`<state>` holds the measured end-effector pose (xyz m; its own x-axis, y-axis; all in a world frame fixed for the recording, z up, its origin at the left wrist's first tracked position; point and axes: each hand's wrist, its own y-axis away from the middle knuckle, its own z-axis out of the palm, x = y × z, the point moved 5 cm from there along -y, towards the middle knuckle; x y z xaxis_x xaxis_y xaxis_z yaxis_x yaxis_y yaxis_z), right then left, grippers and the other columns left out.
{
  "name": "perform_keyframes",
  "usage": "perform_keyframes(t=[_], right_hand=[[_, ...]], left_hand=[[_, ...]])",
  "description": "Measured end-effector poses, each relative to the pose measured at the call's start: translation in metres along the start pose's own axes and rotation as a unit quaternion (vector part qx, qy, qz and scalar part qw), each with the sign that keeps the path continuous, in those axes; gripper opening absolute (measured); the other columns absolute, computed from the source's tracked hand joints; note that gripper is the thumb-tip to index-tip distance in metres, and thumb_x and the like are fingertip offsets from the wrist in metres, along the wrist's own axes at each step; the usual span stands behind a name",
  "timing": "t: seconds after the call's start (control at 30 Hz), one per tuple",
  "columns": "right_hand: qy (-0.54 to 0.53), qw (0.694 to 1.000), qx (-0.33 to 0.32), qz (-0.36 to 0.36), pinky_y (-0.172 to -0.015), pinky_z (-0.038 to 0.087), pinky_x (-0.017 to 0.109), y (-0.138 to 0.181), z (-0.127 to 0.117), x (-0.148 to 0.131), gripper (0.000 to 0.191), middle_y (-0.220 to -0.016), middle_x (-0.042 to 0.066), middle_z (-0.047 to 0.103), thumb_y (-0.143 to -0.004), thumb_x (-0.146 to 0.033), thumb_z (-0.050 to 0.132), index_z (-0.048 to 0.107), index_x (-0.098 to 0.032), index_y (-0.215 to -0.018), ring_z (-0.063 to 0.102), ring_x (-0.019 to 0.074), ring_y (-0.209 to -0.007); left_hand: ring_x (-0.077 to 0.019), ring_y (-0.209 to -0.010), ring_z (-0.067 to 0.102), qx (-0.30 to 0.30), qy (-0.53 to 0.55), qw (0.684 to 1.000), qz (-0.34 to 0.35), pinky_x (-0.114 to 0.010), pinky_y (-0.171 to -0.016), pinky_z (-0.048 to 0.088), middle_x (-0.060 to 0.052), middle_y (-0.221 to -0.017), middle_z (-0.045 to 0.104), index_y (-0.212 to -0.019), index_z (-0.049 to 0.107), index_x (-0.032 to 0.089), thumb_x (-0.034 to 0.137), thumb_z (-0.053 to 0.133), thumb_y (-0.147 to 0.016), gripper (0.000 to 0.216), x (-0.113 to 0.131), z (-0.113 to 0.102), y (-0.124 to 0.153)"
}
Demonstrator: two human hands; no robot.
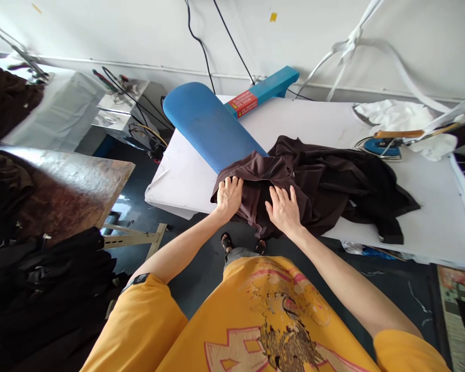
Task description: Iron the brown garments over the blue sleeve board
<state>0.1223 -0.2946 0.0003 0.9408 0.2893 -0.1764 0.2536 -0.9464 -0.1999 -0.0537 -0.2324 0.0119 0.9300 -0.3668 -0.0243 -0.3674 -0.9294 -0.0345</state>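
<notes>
A dark brown garment lies crumpled on the white ironing table, one end pulled over the near tip of a blue padded sleeve board. My left hand rests on the cloth at the board's tip, fingers curled over the fabric edge. My right hand lies flat on the garment just to the right, fingers stretched out and together.
An iron with a wooden handle sits at the table's back right beside white cloth. A worn brown table stands at the left, with dark garments piled below it. Cables hang down the wall behind.
</notes>
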Motion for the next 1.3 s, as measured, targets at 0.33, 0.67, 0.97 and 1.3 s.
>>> perform_keyframes(t=[0.33, 0.67, 0.97, 1.3], right_hand=[[0.014, 1.0, -0.002, -0.002, -0.123, 0.022, 0.059, 0.002, 0.003, 0.001, 0.06, -0.15, 0.025, 0.052, -0.107, -0.035, 0.032, 0.042, 0.001, -0.153, 0.049, 0.0359, -0.136], [0.001, 1.0, 0.006, 0.001, -0.123, 0.021, 0.059, 0.004, 0.004, 0.001, 0.062, -0.149, 0.026, 0.053, -0.106, -0.037, 0.035, 0.042, 0.004, -0.153, 0.048, 0.0369, -0.137], [-0.003, 1.0, 0.025, 0.01, -0.124, 0.021, 0.059, 0.005, 0.005, -0.001, 0.061, -0.15, 0.026, 0.052, -0.106, -0.036, 0.035, 0.043, 0.004, -0.151, 0.047, 0.0367, -0.138], [0.01, 1.0, 0.011, 0.02, -0.125, 0.021, 0.059, 0.003, 0.004, -0.003, 0.06, -0.151, 0.025, 0.051, -0.105, -0.036, 0.037, 0.046, 0.002, -0.15, 0.045, 0.036, -0.14]], left_hand=[[-0.03, -0.099, 0.062, -0.06, -0.049, 0.997, -0.019, -0.039, -0.073, 0.05, -0.023, -0.139, 0.056, -0.148, 0.045, 0.011, 0.008, 0.029, -0.095, 0.055, 0.002, 0.003, -0.003], [-0.0292, -0.098, 0.067, -0.091, -0.019, 0.995, -0.045, -0.039, -0.079, 0.051, -0.023, -0.139, 0.057, -0.15, 0.047, 0.017, 0.009, 0.03, -0.097, 0.056, 0.002, 0.0, -0.008], [-0.0274, -0.099, 0.069, -0.088, -0.05, 0.995, -0.021, -0.035, -0.075, 0.054, -0.023, -0.141, 0.056, -0.15, 0.045, 0.012, 0.008, 0.029, -0.098, 0.054, 0.006, -0.004, -0.005], [-0.0257, -0.111, 0.064, 0.033, 0.022, 0.993, 0.114, -0.037, -0.087, 0.054, -0.015, -0.134, 0.063, -0.143, 0.053, 0.014, 0.013, 0.04, -0.098, 0.047, 0.018, -0.039, -0.001]])
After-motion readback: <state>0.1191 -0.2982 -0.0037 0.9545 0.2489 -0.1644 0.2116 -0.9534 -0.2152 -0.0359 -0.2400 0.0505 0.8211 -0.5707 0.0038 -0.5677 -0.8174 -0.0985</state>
